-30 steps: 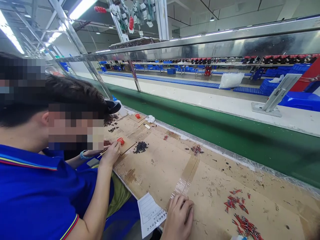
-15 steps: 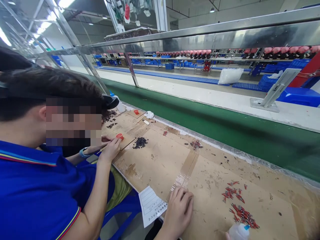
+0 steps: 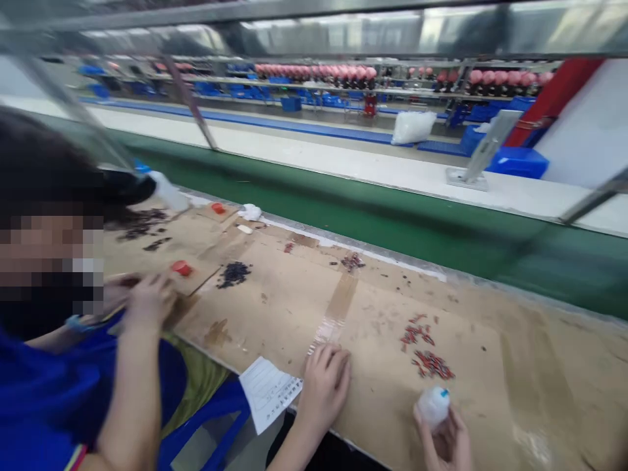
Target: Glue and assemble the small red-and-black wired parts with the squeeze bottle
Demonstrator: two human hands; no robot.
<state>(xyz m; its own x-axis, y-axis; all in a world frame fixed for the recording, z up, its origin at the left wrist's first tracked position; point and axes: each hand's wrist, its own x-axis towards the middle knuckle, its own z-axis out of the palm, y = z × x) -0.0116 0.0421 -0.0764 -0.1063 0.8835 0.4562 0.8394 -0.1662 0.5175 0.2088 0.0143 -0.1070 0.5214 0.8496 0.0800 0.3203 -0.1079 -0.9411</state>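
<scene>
Grasping the blue-tipped bottle [image 3: 434, 407], lower right, more visible than before, is the right hand [image 3: 447, 450]; the left hand [image 3: 324, 384], lower centre, curls beside a paper slip [image 3: 266, 394] with illegible writing, its grip unclear.

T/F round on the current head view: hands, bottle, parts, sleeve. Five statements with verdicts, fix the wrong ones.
1. The wearer's right hand holds a white bottle. True.
2. The wearer's left hand is raised high above the table. False: it rests on the cardboard.
3. Red parts lie on the cardboard just beyond the bottle. True.
4. The co-worker's sleeve is plain white. False: it is blue.
5. The pile of black pieces is nearer the wearer's left hand than the right. True.
</scene>
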